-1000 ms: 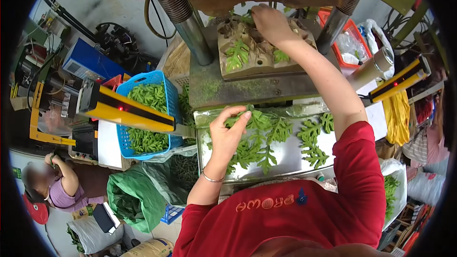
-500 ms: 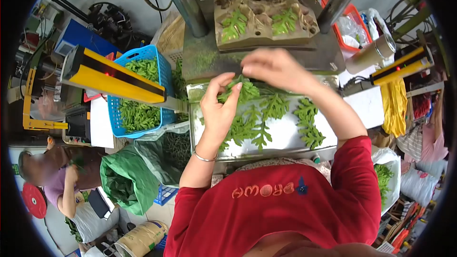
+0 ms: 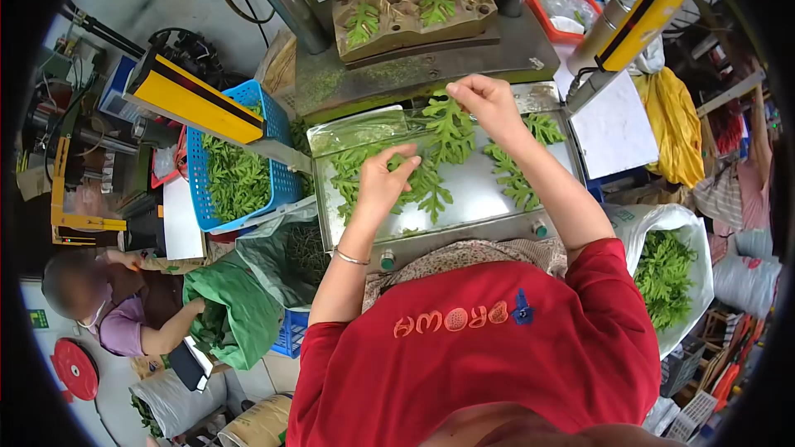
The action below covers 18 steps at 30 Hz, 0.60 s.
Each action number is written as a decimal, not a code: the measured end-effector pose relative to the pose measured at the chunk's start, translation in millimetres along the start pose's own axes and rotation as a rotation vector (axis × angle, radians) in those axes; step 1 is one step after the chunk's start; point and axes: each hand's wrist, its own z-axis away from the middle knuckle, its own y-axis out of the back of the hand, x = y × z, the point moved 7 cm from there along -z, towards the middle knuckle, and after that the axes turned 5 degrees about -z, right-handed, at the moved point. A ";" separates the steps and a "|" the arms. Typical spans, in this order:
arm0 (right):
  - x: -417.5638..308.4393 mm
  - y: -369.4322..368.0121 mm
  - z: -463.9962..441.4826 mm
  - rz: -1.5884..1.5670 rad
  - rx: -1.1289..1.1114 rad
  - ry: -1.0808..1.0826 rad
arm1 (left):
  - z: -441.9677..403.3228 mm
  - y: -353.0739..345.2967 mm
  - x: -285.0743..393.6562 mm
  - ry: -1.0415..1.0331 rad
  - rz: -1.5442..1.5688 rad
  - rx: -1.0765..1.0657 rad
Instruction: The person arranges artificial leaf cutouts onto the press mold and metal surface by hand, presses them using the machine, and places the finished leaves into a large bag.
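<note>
My right hand (image 3: 489, 106) pinches the top of a lobed green artificial leaf (image 3: 451, 134), which hangs over the metal tray (image 3: 489, 205). To its left, my left hand (image 3: 387, 180) hovers over a pile of similar leaves (image 3: 432, 194), thumb and forefinger apart with nothing clearly between them. Another group of leaves (image 3: 515, 175) lies on the tray's right side, below my right forearm. Behind the tray, the brown metal mould block (image 3: 418, 21) carries two leaves, a left one (image 3: 362, 25) and a right one (image 3: 437, 6).
Yellow sensor bars flank the press, one at left (image 3: 199, 99) and one at right (image 3: 638, 25). A blue basket (image 3: 286, 186) of leaves stands left; a white sack (image 3: 700, 269) of leaves is at right. A co-worker (image 3: 124, 323) reaches into a green bag (image 3: 248, 306).
My right hand has gone from blurred motion near my left hand to pinching a leaf. My left hand has loosened from the leaves it held. The camera view has shifted.
</note>
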 end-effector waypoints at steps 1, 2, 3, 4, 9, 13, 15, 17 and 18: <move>-6.7 -6.7 6.0 0.046 -0.026 0.023 | 2.8 0.3 15.8 -0.086 0.017 0.059; -15.4 -15.9 12.8 0.092 -0.053 0.045 | 6.7 0.6 33.4 -0.170 0.035 0.120; -24.1 -25.0 19.7 0.138 -0.083 0.064 | 11.8 1.7 48.8 -0.251 0.055 0.182; -32.3 -32.2 24.4 0.184 -0.116 0.084 | 16.8 5.7 59.9 -0.333 0.074 0.247; -68.7 -46.9 23.0 0.102 -0.189 0.086 | 7.9 11.8 69.7 -0.254 0.133 0.109; -67.6 -44.0 5.0 0.422 -0.422 0.120 | -4.4 12.5 69.1 -0.212 0.120 0.051; -77.6 -39.6 -12.5 0.574 -0.426 0.184 | -12.2 12.3 69.0 -0.209 0.116 0.033; -98.1 -27.8 -39.9 0.621 -0.342 0.242 | -17.8 10.7 63.3 -0.252 0.309 0.055; -116.3 -15.5 -58.7 0.682 -0.207 0.388 | -20.7 9.8 60.5 -0.274 0.405 0.063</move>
